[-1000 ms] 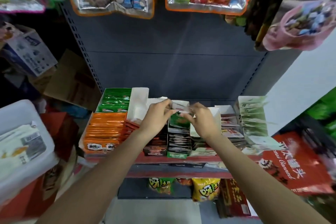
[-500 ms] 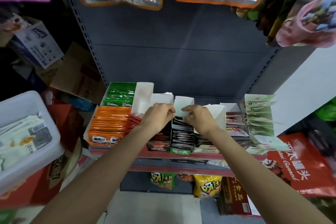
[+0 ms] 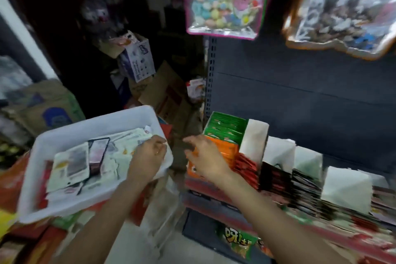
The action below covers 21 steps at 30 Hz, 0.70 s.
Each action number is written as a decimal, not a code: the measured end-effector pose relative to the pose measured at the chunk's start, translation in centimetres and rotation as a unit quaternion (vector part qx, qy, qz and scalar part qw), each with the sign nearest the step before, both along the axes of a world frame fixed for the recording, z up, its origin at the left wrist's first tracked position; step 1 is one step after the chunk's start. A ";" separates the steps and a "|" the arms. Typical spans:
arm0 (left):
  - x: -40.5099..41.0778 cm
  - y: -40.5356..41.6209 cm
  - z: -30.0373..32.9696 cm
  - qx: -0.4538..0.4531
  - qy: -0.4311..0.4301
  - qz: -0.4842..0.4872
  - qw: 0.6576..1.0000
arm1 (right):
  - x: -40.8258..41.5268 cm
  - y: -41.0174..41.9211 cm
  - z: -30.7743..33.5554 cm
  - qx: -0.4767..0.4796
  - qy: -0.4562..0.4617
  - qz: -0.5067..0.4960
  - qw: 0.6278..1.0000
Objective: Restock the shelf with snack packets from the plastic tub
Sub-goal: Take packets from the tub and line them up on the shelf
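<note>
The white plastic tub stands at the left with several pale and dark snack packets lying flat in it. My left hand reaches over the tub's right end with its fingers bent down onto the pale packets; the blur hides whether it holds one. In the gap between tub and shelf, my right hand hovers in front of the orange packets, fingers loose and holding nothing. The shelf carries rows of green packets, orange, red and dark packets between white card dividers.
Clear bags of sweets and toys hang overhead. Cardboard boxes are piled behind the tub. The shelf's perforated upright stands beside the green packets. Snack bags lie on the lower shelf.
The view has swung left from the shelf to the tub. Both hands have left the dark packets in the middle row; the left now reaches into the tub, the right trails near the orange packets.
</note>
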<state>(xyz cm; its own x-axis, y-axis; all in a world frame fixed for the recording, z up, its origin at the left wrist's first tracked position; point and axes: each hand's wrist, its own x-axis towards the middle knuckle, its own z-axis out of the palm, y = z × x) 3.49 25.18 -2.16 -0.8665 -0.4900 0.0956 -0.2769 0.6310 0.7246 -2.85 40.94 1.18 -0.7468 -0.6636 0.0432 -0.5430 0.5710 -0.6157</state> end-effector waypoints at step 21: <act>10.9 -24.0 -5.5 -0.185 -0.294 -0.148 0.926 | 6.5 -28.4 -8.5 0.166 -0.133 -0.059 0.975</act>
